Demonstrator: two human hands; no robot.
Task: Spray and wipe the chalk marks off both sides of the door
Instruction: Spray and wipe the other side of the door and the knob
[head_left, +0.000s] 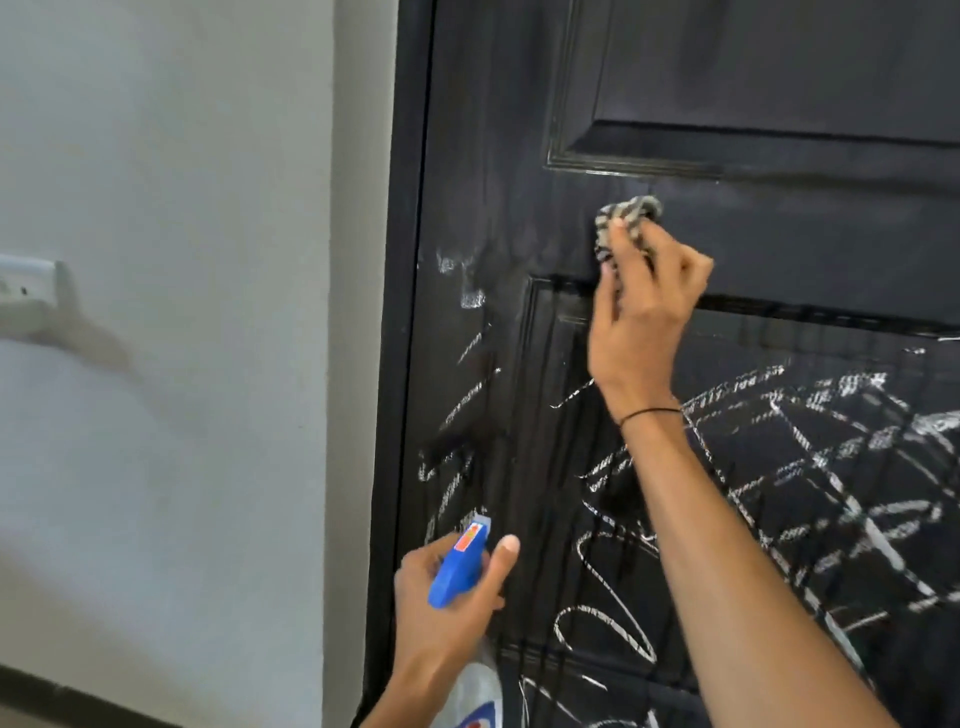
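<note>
Head: one cloth (627, 224), one spray bottle (460, 564), two hands.

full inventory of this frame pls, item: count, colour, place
door: 1, black, panelled, right half of view
chalk marks: many, white, lower panel and left stile of door
cloth: 1, grey-and-white striped, bunched against door rail
spray bottle: 1, blue head, clear body, bottom centre
wall: 1, pale grey, left
wall fitting: 1, white, far left, blurred
right hand: grips cloth; thin black band at wrist
left hand: holds spray bottle
</note>
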